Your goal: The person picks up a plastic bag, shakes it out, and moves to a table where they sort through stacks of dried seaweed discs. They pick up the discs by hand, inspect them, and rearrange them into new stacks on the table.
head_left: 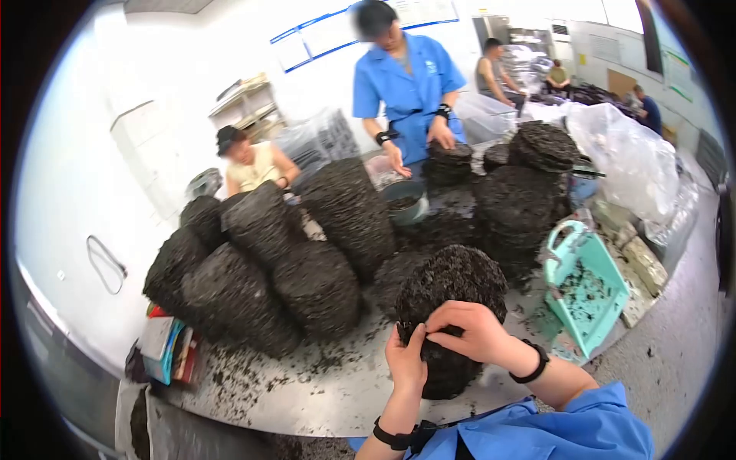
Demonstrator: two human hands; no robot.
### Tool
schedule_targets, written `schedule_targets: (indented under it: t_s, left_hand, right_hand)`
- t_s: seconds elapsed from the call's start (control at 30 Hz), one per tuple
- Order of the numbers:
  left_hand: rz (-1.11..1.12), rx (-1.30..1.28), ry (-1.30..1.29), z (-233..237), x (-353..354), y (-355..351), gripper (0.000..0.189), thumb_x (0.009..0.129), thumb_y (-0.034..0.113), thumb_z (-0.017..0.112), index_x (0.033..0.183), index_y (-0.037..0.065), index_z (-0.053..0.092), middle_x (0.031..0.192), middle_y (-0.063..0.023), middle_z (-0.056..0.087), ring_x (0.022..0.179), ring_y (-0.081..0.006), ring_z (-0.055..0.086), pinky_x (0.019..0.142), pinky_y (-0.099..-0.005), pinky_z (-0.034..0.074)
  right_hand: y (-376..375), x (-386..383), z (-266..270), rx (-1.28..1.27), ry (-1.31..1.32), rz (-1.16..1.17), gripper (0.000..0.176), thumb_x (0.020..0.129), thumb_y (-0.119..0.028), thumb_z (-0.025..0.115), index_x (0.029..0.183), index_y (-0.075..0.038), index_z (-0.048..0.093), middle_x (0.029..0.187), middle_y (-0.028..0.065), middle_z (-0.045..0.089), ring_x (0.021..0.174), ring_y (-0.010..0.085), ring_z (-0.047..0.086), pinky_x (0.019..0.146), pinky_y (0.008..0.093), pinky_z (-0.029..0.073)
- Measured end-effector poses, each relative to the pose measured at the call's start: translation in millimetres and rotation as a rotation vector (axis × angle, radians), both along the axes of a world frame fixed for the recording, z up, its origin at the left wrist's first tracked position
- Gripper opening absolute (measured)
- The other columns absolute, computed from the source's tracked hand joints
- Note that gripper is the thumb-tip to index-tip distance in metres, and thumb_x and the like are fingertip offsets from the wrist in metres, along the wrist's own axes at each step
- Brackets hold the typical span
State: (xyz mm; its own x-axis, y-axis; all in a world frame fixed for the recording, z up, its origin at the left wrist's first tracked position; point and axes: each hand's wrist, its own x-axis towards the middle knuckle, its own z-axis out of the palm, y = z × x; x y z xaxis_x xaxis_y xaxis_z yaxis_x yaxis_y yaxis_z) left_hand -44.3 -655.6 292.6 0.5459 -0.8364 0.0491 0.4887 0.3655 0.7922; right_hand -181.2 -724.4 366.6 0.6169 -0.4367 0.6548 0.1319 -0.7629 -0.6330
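Dark stack point(460, 280) — long axis upright

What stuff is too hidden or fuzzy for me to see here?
All in the head view:
- What's between the fingertips of the left hand and right hand: fingers cover it.
- Wall board writing: too small, blurred.
- Standing worker's feet: hidden behind the table.
- Blue clothes: cut off by the bottom edge.

Head view | left hand point(406, 359) and right hand point(466, 330) meeting at front edge of dark round stack point(452, 287) | teal basket point(586, 295) holding dark scraps at right | co-worker in blue point(410, 84) touching small dark stack point(448, 162) across table point(307, 406)
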Motion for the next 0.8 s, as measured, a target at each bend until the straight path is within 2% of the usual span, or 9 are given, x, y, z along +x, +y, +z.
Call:
schedule_targets:
  t_s: [0.13,0.2,0.23,0.43,0.53,0.6,0.67,0.73,0.8]
  left_hand:
    - [0.002,-0.029,-0.075,-17.3,-19.5,-2.0,0.025,0.089,-0.003,0.061,0.114,-0.002,0.059,0.106,-0.0046,0.064,0.093,-0.0107,0.059,0.082,-0.0235,0.047]
    - [0.024,0.005,-0.277,-21.9,-20.3,-0.4,0.023,0.09,-0.002,0.062,0.113,-0.003,0.059,0.105,-0.0037,0.063,0.093,-0.0081,0.057,0.081,-0.0226,0.046]
    - [0.023,0.008,-0.32,-23.0,-23.5,2.3,0.02,0.09,-0.006,0.057,0.109,-0.001,0.06,0.105,-0.0023,0.062,0.095,-0.0076,0.056,0.085,-0.0217,0.044]
    - [0.072,0.088,-0.401,-28.7,-24.7,4.7,0.022,0.09,-0.006,0.058,0.112,-0.002,0.059,0.107,-0.0029,0.062,0.095,-0.0077,0.056,0.085,-0.0222,0.045]
    - [0.074,0.092,-0.358,-29.3,-21.9,3.6,0.024,0.09,-0.006,0.057,0.114,-0.002,0.058,0.11,-0.0041,0.062,0.097,-0.0086,0.057,0.087,-0.0229,0.045]
    - [0.075,0.07,-0.311,-29.9,-21.0,2.2,0.025,0.091,-0.006,0.056,0.115,-0.003,0.057,0.111,-0.0048,0.062,0.098,-0.009,0.057,0.088,-0.0233,0.045]
    - [0.068,0.051,-0.293,-32.1,-21.4,3.4,0.028,0.091,-0.006,0.056,0.119,-0.003,0.056,0.113,-0.0058,0.062,0.1,-0.0099,0.057,0.089,-0.0238,0.045]
    - [0.081,0.081,-0.338,-34.9,-21.7,5.5,0.029,0.091,-0.006,0.056,0.12,-0.003,0.055,0.113,-0.0055,0.062,0.099,-0.0097,0.057,0.089,-0.0236,0.045]
    - [0.096,0.107,-0.386,-36.8,-22.6,7.2,0.031,0.091,-0.005,0.056,0.122,-0.003,0.055,0.114,-0.0051,0.062,0.099,-0.0094,0.057,0.089,-0.0233,0.045]
  right_hand:
    - [-13.3,-4.8,-20.7,0.126,0.091,-0.14,0.01,0.079,-0.008,0.071,0.088,-0.004,0.071,0.09,0.0081,0.065,0.079,0.0222,0.065,0.064,0.0315,0.052]
    - [-13.2,-3.7,-26.4,0.127,0.072,-0.141,0.011,0.078,-0.009,0.073,0.088,-0.005,0.072,0.088,0.0076,0.063,0.078,0.022,0.063,0.063,0.0317,0.05]
    - [-13.1,-2.6,-29.5,0.091,0.058,-0.182,0.011,0.077,-0.009,0.073,0.087,-0.005,0.072,0.086,0.0074,0.062,0.077,0.0218,0.062,0.062,0.0318,0.05]
    - [-11.9,1.9,-30.5,0.036,0.052,-0.232,0.008,0.077,-0.008,0.073,0.083,-0.004,0.069,0.083,0.007,0.059,0.076,0.0213,0.06,0.064,0.031,0.048]
    - [-17.5,1.9,-39.6,0.156,0.029,-0.124,0.007,0.079,-0.006,0.071,0.082,-0.002,0.065,0.084,0.0074,0.058,0.076,0.0207,0.059,0.065,0.0305,0.048]
    - [-16.3,1.1,-45.1,0.365,-0.023,-0.098,0.007,0.08,-0.004,0.069,0.082,-0.001,0.063,0.085,0.0081,0.058,0.077,0.02,0.058,0.066,0.03,0.048]
    - [-13.7,1.8,-45.7,0.336,-0.005,-0.108,0.007,0.079,-0.004,0.07,0.083,-0.003,0.065,0.083,0.007,0.058,0.077,0.0214,0.058,0.067,0.0314,0.048]
    - [-12.0,4.7,-44.3,-0.032,-0.023,-0.179,0.011,0.075,-0.008,0.071,0.085,-0.007,0.068,0.081,0.0046,0.059,0.076,0.0236,0.058,0.067,0.0336,0.049]
    - [-7.8,7.4,-38.1,-0.123,-0.027,-0.206,0.014,0.074,-0.007,0.072,0.087,-0.009,0.069,0.081,0.0035,0.059,0.075,0.0228,0.058,0.067,0.0334,0.049]
